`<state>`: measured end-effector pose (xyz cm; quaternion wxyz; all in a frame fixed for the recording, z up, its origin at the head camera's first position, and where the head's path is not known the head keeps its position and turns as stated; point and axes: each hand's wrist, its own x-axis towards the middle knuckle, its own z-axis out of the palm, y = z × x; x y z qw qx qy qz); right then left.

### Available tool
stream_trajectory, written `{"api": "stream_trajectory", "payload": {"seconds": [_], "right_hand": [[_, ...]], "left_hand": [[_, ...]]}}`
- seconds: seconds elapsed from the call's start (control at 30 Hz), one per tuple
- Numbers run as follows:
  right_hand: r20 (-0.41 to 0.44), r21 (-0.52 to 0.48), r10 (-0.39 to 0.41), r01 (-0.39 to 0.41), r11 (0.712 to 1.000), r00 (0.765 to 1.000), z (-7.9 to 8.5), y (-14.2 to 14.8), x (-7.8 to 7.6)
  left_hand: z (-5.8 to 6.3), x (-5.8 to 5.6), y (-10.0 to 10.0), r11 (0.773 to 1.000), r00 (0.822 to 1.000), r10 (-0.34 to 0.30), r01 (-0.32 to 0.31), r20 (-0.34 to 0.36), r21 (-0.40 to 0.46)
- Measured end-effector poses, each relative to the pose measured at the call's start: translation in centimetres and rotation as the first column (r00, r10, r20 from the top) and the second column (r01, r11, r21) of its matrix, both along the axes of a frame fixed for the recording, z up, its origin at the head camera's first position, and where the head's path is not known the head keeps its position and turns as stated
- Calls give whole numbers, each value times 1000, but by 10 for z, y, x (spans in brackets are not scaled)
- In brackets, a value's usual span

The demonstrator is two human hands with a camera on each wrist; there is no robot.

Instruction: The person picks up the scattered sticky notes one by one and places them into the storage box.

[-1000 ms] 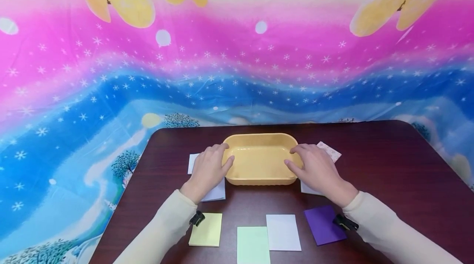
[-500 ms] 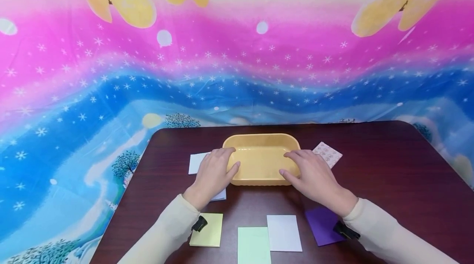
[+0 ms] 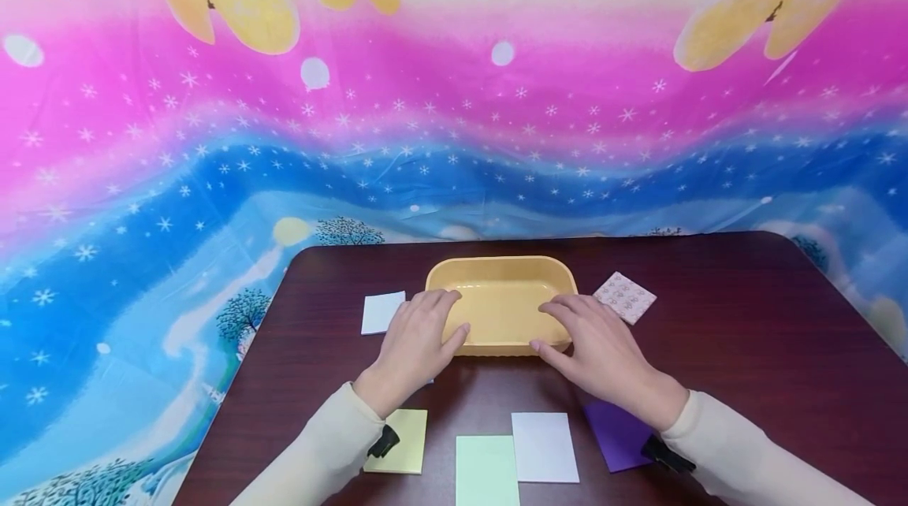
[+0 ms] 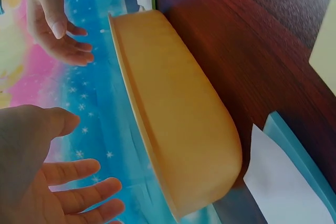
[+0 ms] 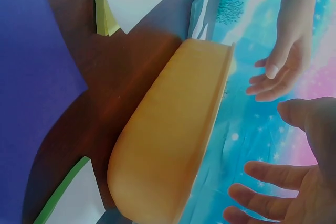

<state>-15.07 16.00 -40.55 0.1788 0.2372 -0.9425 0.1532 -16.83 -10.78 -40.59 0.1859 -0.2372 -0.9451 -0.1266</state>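
A yellow oval-cornered plastic tray [image 3: 500,317] stands near the far middle of the table, and nothing lies on its bare floor. My left hand [image 3: 414,344] hovers over the tray's left end with spread, relaxed fingers. Over its right end is my right hand [image 3: 610,348], its fingers likewise loose. Both wrist views show a gap between the hands and the tray's wall [image 4: 178,114]; neither holds anything. Beneath my left hand a teal-edged pad of paper [image 4: 299,161] lies mostly hidden in the head view. A green-edged pad [image 5: 73,195] lies under my right hand.
Closer in lie a yellow pad [image 3: 407,443], a mint pad [image 3: 485,470], a white pad [image 3: 545,447] and a purple pad [image 3: 615,435]. Farther back are a white pad [image 3: 381,311] and a patterned pad [image 3: 626,298]. A printed cloth [image 3: 454,135] hangs behind the table.
Both hands have come off the tray's ends, moving inward and slightly toward me. More of the patterned pad and the far white pad shows. The tray stays where it was.
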Motion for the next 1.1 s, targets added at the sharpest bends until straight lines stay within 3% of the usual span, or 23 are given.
{"api": "stream_trajectory", "payload": {"seconds": [0.4, 1.1], "right_hand": [[3, 7, 7, -7, 1000, 1000, -2, -1, 7], [11, 30, 3, -3, 1000, 1000, -3, 3, 12]], "left_hand": [[1, 10, 7, 999, 998, -47, 46, -40, -20], [-2, 21, 21, 993, 995, -93, 94, 21, -74]]}}
